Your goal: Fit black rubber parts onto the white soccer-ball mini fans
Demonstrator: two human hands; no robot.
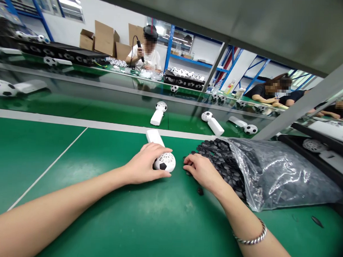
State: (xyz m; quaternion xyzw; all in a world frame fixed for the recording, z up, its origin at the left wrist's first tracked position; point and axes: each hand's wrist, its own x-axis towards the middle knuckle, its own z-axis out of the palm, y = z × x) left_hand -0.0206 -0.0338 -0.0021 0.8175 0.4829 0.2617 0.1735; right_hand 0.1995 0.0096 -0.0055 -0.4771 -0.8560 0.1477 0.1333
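Observation:
My left hand [144,163] is closed round the football-patterned head of a white handheld fan [165,162]. The fan's white handle points away from me, and its black-and-white ball end faces right, with a grille on top. At the edge of a pile of small black plastic pieces [219,154] is my right hand [199,169], its fingers curled together. Whatever lies between those fingertips is hidden. The pile spills from the mouth of a clear plastic bag [285,173] on the right. One loose black piece [200,191] lies on the green table below my right hand.
Beyond the pale strip, a green conveyor belt [118,111] carries several football fans, one a white fan [159,114]. A slanted grey post [296,106] and black trays [328,149] stand at right. Across the belt, a person [147,52] holds a corded tool; others sit further right.

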